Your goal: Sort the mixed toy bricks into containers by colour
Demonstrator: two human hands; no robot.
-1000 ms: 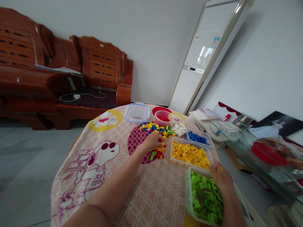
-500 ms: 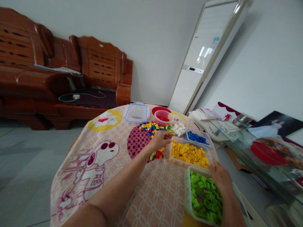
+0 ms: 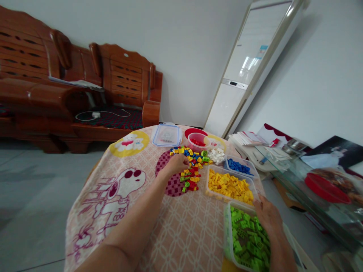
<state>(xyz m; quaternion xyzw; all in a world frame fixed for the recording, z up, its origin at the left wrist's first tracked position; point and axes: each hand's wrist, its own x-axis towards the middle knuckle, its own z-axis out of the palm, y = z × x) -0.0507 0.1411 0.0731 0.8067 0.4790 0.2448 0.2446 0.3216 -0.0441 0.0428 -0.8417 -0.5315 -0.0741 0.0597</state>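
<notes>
My left hand (image 3: 178,163) is over the left side of a loose pile of mixed toy building bricks (image 3: 194,173), fingers curled together; what they pinch, if anything, is hidden. My right hand (image 3: 268,215) is bent at the near right corner of a clear plastic box (image 3: 208,189) filled with yellow bricks (image 3: 231,187). Its fingers curl at that rim, partly hidden. Below it stands another box (image 3: 228,230) of green bricks (image 3: 249,238). Blue bricks (image 3: 238,166) fill a smaller box, white bricks (image 3: 217,155) lie heaped on the cloth, and red bricks (image 3: 197,142) sit in a round pink tub (image 3: 200,148).
A patterned cloth (image 3: 193,226) covers the round table. A blue-edged lid (image 3: 167,135) and a red lid (image 3: 195,132) lie at its far side. To the right is a glass-topped stand (image 3: 295,177) with papers, a red dish (image 3: 326,187) and bags.
My left hand has moved left, from beside the yellow box back to the mixed pile, and its fingers have curled in. My right hand stays at the box corner. The view has shifted slightly.
</notes>
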